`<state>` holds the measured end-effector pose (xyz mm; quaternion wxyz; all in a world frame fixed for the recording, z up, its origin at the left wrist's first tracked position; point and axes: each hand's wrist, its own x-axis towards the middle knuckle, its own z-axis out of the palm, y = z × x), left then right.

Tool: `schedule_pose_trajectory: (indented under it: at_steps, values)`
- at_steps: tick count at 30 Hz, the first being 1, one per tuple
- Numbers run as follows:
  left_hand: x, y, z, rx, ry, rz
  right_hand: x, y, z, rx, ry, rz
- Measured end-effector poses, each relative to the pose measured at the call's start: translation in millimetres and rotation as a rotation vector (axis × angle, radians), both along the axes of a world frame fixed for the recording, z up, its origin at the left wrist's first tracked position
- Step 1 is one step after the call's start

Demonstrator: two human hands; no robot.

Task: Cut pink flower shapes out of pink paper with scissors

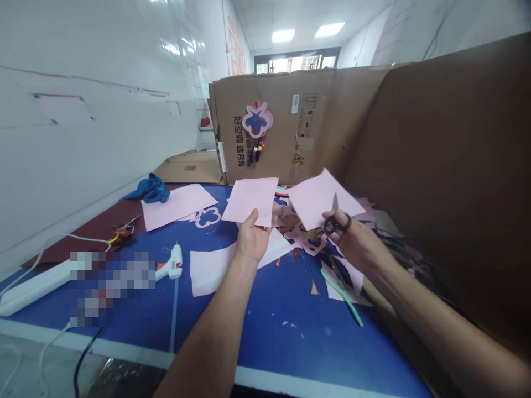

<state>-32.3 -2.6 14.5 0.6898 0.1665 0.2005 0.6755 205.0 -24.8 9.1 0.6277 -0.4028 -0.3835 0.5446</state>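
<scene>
We grip pink sheet (250,199) in left hand (254,241), above blue table (274,331). Our right hand (352,239) holds scissors (344,222) and second sheet (319,193). Paper scraps (301,236) crowd table below; green stick (342,297) lies near right arm. Glue gun (176,262) at left, blue cloth (151,189) farther back. Big cardboard wall (332,127) blocks back.

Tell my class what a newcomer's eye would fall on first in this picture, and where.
First come two pale pink sheets: one in the left hand at the centre, the other just right of it, behind the black-handled scissors in the right hand. Above them, a pink flower shape stands out against the brown cardboard. Below, a green strip catches the eye on the blue table.
</scene>
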Motion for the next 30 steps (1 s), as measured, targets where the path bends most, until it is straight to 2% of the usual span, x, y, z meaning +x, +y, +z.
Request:
schedule_pose_trajectory:
  at_steps: [2,4,6,8,10,12,15,17,23,25,30]
  values:
    - [0.5,-1.0,1.2,-0.005,0.024,0.0,21.0,3.4,0.8,-0.089,0.038,-0.079]
    - [2.8,-2.8,3.0,-0.001,0.041,-0.005,35.2,-1.8,0.3,-0.257,0.075,-0.052]
    - [6.2,-5.1,4.2,0.016,0.06,-0.03,40.1,-13.1,1.7,-0.355,0.086,-0.026]
    - [9.9,-7.1,3.6,0.053,0.082,-0.089,36.9,-25.2,8.6,-0.303,0.058,0.046]
    - [13.1,-9.0,1.2,0.088,0.103,-0.171,29.6,-32.5,21.7,-0.161,0.026,0.148]
    - [15.4,-10.7,-2.2,0.091,0.126,-0.255,22.4,-32.8,36.9,-0.045,-0.029,0.175]
    - [16.9,-12.7,-7.5,0.104,0.186,-0.321,17.7,-24.9,50.0,0.005,-0.105,0.228]
    - [16.6,-13.5,-11.0,0.115,0.244,-0.373,17.4,-20.1,47.6,0.037,-0.175,0.238]
    - [14.2,-12.9,-21.6,0.065,0.455,-0.507,14.6,-19.9,21.5,0.022,-0.248,0.21]
    - [15.1,-12.0,-22.7,0.04,0.453,-0.49,14.0,-20.2,16.0,0.036,-0.26,0.168]
    - [20.0,-8.2,-19.0,0.058,0.384,-0.357,15.4,-18.4,5.2,0.103,-0.309,0.104]
